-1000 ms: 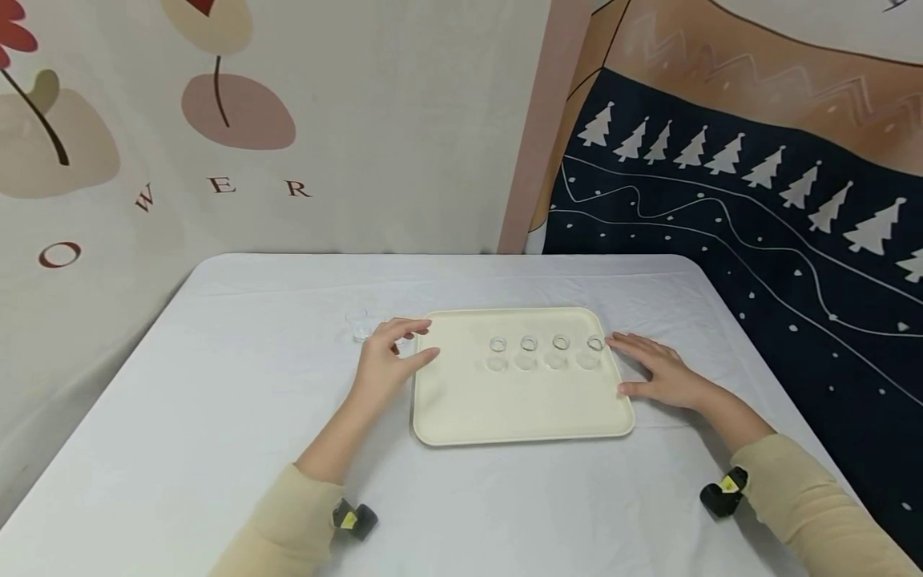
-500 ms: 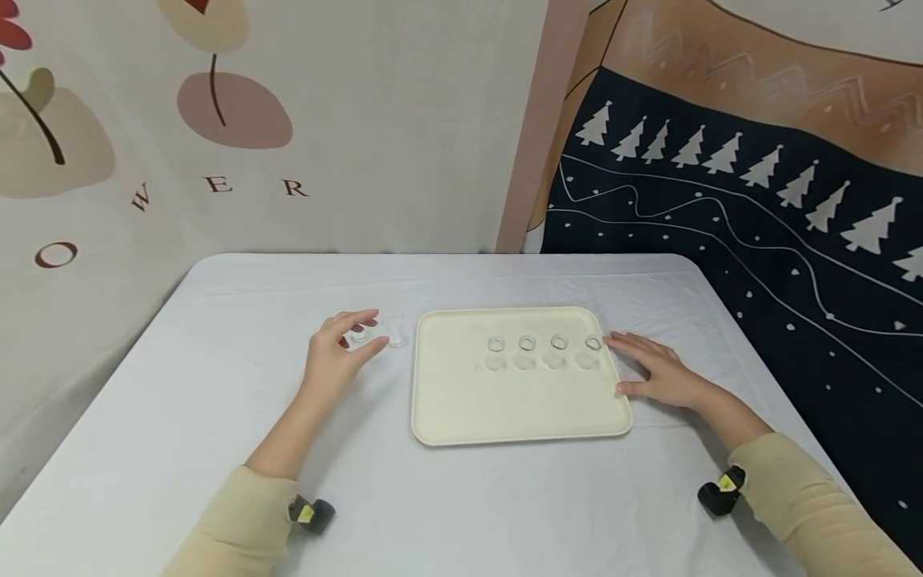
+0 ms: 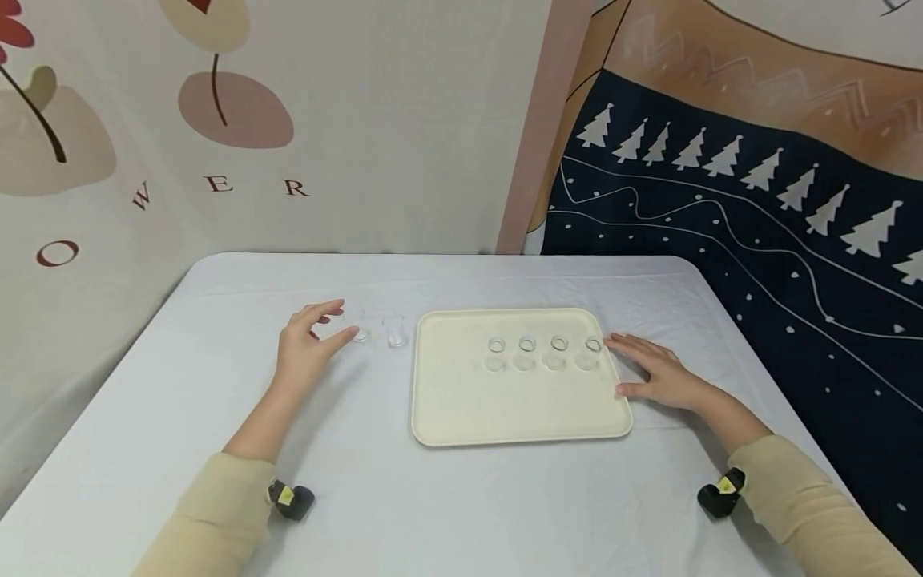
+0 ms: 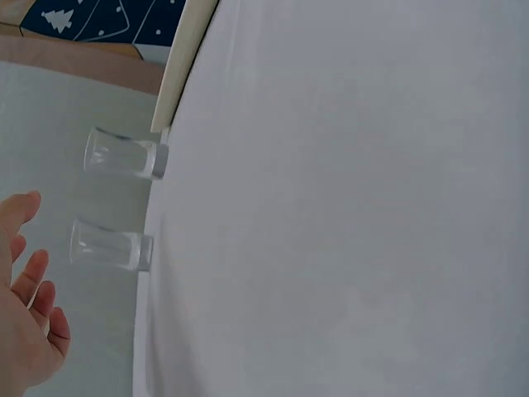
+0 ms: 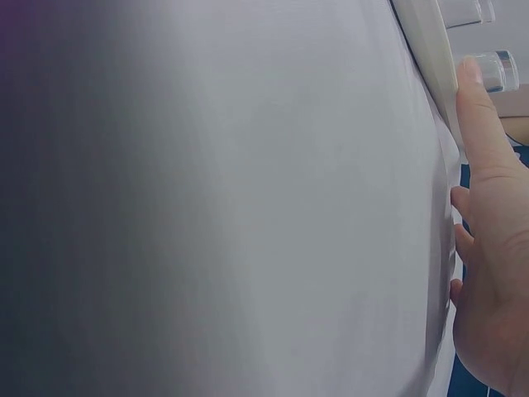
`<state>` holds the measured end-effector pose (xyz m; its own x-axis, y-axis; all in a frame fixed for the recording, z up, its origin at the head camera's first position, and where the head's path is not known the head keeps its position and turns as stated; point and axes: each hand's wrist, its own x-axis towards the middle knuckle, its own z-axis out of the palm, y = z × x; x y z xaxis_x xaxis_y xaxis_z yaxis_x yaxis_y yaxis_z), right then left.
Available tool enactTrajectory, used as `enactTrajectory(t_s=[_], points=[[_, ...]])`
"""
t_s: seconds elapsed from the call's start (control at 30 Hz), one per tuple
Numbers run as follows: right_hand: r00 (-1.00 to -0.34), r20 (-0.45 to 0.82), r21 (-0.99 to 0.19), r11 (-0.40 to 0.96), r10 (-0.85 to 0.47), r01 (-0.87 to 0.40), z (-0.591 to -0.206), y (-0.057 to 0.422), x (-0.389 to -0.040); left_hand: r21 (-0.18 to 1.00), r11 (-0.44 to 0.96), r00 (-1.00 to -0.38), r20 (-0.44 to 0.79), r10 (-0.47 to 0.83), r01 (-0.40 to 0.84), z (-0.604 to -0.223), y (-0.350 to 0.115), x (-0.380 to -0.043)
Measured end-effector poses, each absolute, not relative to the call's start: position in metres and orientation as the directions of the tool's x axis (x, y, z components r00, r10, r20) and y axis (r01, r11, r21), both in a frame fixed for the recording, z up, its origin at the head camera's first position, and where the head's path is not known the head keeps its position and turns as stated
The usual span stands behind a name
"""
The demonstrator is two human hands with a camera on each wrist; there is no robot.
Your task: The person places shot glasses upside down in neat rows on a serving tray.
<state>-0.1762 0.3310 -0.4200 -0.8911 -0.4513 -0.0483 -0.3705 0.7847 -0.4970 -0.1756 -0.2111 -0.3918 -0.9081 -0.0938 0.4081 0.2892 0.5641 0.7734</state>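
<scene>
My left hand, thumb and fingers spread apart with nothing between them, is just left of two small clear glasses. The nearer glass and the one beside the tray both stand upright on the cloth. In the left wrist view a gap shows between the hand and the nearer glass. A cream tray bears a row of several small clear glass jars. At the tray's right edge my right hand rests with straight fingers; its thumb touches the rim in the right wrist view.
A white cloth covers the table. Behind it hangs a pale printed curtain, and a dark blue one with white trees is at the right. Each sleeve carries a black wrist camera.
My left hand has moved left, away from the tray and past the two glasses, which now show more fully. My right hand stays at the tray's edge.
</scene>
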Motion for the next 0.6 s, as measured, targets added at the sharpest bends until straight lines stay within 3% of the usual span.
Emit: enactTrajectory(t_s=[0.2,0.47,0.6], points=[[-0.892,-0.05,-0.499,0.784,-0.45,-0.368,-0.419,0.33,-0.175,0.79,0.563,-0.93,0.355,-0.1,0.241,-0.397,-0.219,-0.181],[-0.896,-0.057,-0.491,0.794,-0.44,-0.358,-0.417,0.329,-0.173,0.846,0.527,-0.983,0.158,-0.099,0.083,-0.404,-0.223,-0.184],[-0.896,-0.055,-0.492,0.792,-0.442,-0.36,-0.416,0.328,-0.173,0.839,0.539,-0.986,0.14,-0.091,0.07,-0.407,-0.224,-0.185]])
